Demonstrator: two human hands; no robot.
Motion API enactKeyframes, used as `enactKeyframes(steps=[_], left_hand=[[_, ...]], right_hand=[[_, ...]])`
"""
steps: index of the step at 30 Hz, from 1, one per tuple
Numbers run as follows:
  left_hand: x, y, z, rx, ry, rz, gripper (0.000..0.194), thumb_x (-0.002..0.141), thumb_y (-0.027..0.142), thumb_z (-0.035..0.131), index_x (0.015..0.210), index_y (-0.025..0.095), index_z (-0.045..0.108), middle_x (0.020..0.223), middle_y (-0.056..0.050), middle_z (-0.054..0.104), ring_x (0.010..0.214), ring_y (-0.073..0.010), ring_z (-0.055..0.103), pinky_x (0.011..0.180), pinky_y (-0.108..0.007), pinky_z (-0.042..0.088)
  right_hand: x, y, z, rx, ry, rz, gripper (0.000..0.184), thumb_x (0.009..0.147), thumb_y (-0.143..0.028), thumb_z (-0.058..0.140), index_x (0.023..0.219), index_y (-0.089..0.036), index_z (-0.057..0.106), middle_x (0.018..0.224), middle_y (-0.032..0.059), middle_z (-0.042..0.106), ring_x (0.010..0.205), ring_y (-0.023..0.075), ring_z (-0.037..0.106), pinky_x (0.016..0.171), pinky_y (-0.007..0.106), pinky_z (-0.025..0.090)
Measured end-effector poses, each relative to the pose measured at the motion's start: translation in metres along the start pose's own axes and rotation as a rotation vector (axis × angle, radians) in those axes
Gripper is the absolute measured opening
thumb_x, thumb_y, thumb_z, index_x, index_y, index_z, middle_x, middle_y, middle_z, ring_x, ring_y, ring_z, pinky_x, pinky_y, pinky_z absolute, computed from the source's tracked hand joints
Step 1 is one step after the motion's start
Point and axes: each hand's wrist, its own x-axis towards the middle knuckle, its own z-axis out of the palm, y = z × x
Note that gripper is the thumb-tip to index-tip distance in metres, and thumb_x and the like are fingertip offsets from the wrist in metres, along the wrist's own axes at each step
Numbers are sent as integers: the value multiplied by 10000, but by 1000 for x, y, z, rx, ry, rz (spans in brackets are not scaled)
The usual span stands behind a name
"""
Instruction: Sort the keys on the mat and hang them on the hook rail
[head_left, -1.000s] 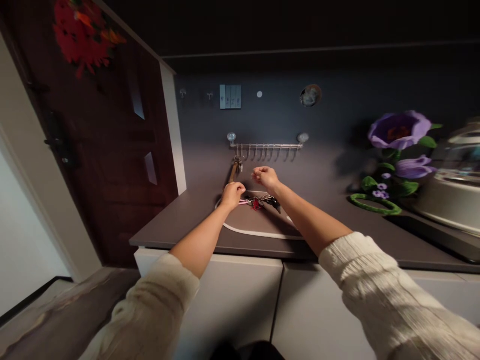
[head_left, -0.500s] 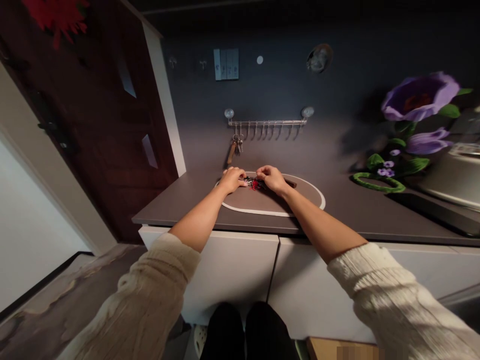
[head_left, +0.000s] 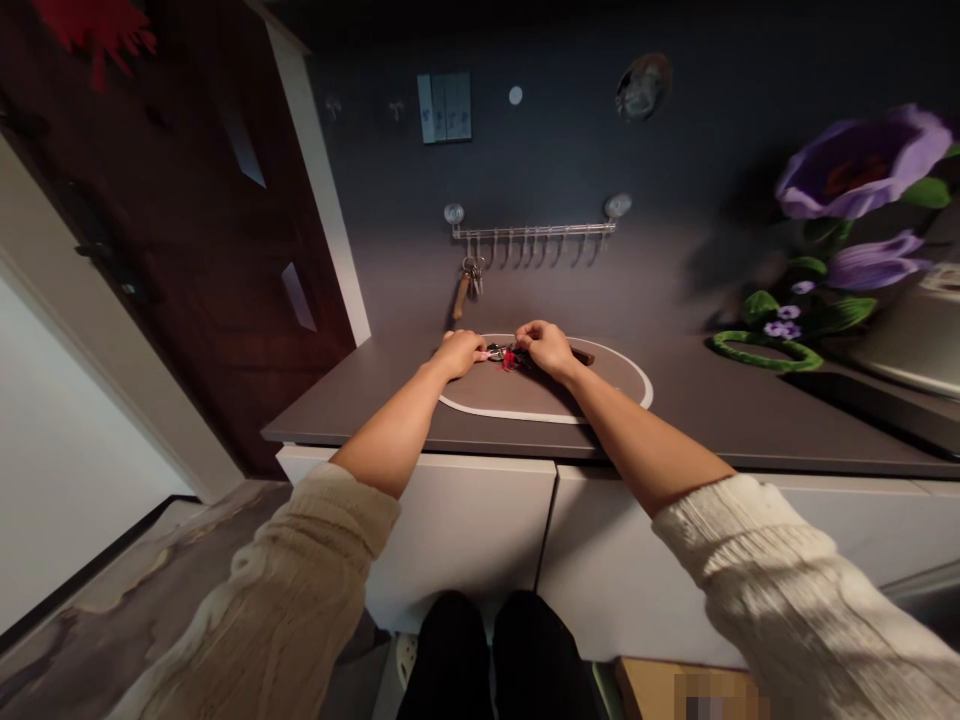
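Both hands work over an oval brown mat (head_left: 510, 398) with a white rim, on the grey counter. Between them lies a small pile of metal pieces that look like keys (head_left: 496, 352), with a red tassel (head_left: 509, 360) among them. My left hand (head_left: 459, 354) is closed at the pile's left side, thumb and fingers on the keys. At the pile's right, my right hand (head_left: 546, 348) has its thumb and fingertips pinched together; what they hold is too small to make out. A dark brown bar-shaped piece (head_left: 582, 356) sticks out behind the right hand.
A hook rail (head_left: 534, 232) is fixed to the wall, with keys and a brown fob (head_left: 461, 297) on its left end. Purple flowers (head_left: 862, 165) and a pale rounded object (head_left: 919, 330) stand at right. White cabinet doors (head_left: 457, 540) are below, a dark door (head_left: 202, 250) at left.
The view has shifted slightly, so the wall things sit higher. My left hand's fingers have drawn closer together at the keys. The right hand keeps its pinch near the red tassel.
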Motion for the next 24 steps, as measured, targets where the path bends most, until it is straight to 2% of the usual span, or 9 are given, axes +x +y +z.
enactKeyframes(steps=[11,17,24], left_hand=[[-2,4,-11,117,54,26,203,822,277,484,807,174,659,861,-90,661,862,-201,552,791,-297,294],[-4,6,-13,176,134,15,239,861,251,408,866,157,628,909,-96,638,911,-209,523,799,-315,293],[-6,9,-17,212,245,-5,221,867,267,400,878,185,605,915,-72,627,923,-208,504,804,-327,298]], right_hand=[[4,5,3,21,13,5,61,692,-163,519,700,-157,579,666,13,617,612,101,541,658,228,416],[5,5,4,12,8,7,68,691,-161,516,704,-153,582,670,17,624,608,102,545,656,230,423],[2,1,3,10,-7,-2,82,684,-170,510,720,-152,582,688,16,628,628,107,556,667,242,429]])
